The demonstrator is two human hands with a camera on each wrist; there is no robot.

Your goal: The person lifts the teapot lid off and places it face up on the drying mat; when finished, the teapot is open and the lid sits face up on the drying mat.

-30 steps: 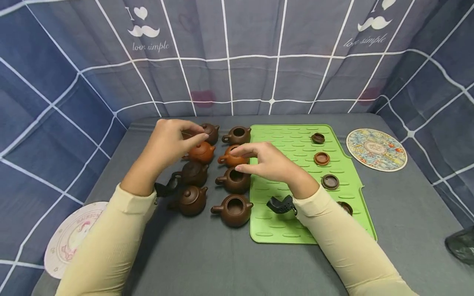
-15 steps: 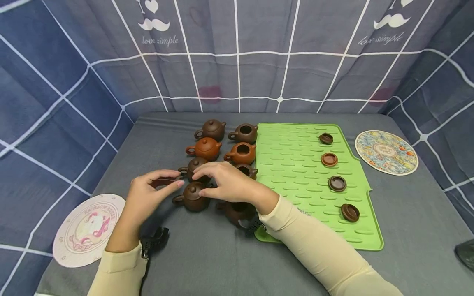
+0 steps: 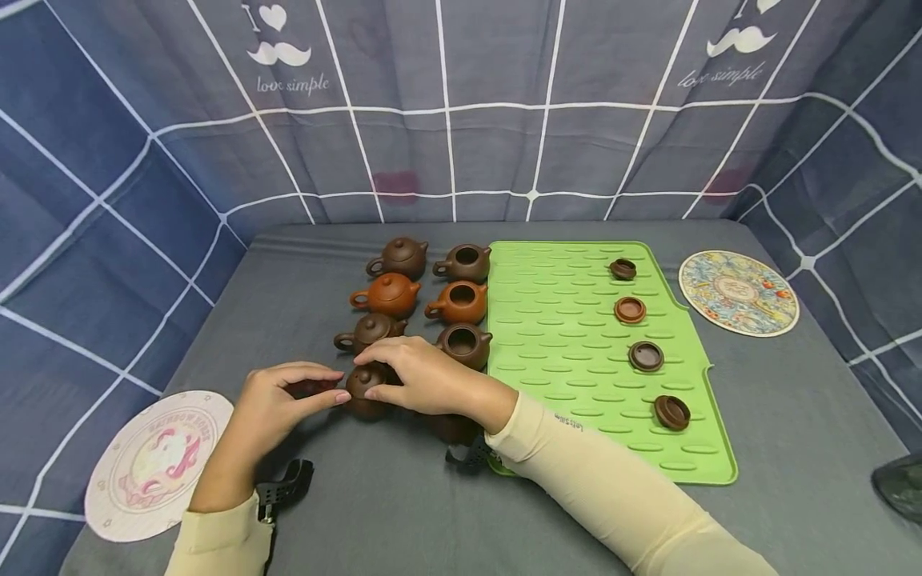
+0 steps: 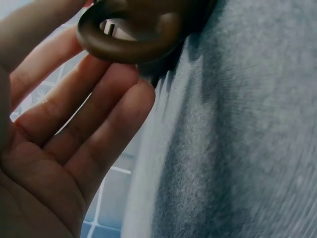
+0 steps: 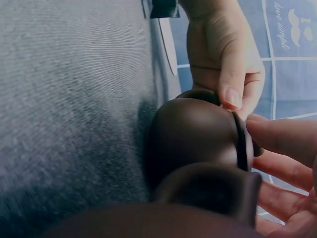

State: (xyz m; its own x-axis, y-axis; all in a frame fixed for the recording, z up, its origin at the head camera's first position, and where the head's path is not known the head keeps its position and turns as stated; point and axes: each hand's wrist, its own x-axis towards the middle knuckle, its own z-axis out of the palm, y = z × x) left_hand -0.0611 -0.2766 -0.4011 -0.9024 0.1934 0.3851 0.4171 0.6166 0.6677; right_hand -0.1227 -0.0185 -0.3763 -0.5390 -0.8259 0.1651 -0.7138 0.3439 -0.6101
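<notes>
A dark brown lidded teapot [image 3: 366, 386] stands at the front of the left column of teapots. My left hand [image 3: 281, 400] pinches it at its ring handle [image 4: 131, 52], with the other fingers stretched out below. From the opposite side my right hand [image 3: 432, 374] holds the same teapot by the spout side, thumb and fingers around it near the lid. In the right wrist view the left thumb [image 5: 233, 96] lies right at the teapot's edge. An open-topped pot [image 3: 454, 430] is mostly covered by my right wrist.
Behind stand a dark teapot [image 3: 374, 330], an orange teapot [image 3: 390, 294] and a brown one [image 3: 403, 256]. Lidless pots [image 3: 461, 302] line the green mat [image 3: 562, 336], which bears several loose lids [image 3: 646, 356]. Round placemats [image 3: 158, 464] lie at both sides.
Both hands have come down from above the rear teapots to the front left teapot. The left hand has closed on its handle; the right has crossed leftward off the lidless pots.
</notes>
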